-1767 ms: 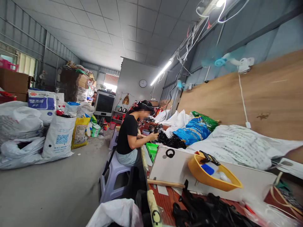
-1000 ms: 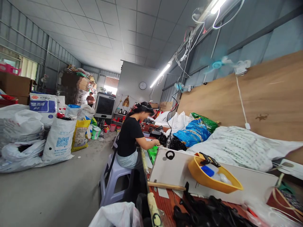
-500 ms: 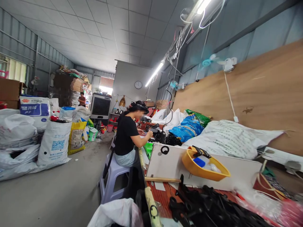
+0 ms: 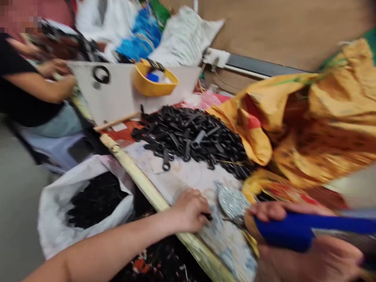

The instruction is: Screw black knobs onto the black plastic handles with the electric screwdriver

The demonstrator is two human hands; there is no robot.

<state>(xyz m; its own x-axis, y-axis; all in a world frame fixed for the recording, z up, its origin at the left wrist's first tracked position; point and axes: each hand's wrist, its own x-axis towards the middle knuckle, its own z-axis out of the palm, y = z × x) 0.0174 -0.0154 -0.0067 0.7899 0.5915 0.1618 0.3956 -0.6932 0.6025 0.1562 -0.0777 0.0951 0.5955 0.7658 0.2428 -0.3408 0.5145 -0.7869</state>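
Observation:
My left hand (image 4: 190, 209) is closed at the table's padded front edge, with the tip of a small black piece (image 4: 208, 216) showing at its fingers. At the lower right, my right hand (image 4: 320, 256) is wrapped round a blue-handled tool (image 4: 289, 231); motion blur hides its exact kind. Small silver metal pieces (image 4: 233, 201) lie in a round heap between the hands. Beyond them spreads a big pile of black plastic parts (image 4: 188, 137), many with a ring at one end.
A white sack (image 4: 53, 219) of black pieces stands left of the table. An orange woven sack (image 4: 331, 133) lies at the right. A white board (image 4: 117, 94) carrying a yellow basket (image 4: 155, 86) stands across the table. A co-worker (image 4: 29, 86) sits at the far left.
The view has swung down and to the right, onto the near tabletop. Both my hands and the blue-handled tool have come into view; the ceiling and far room have left it.

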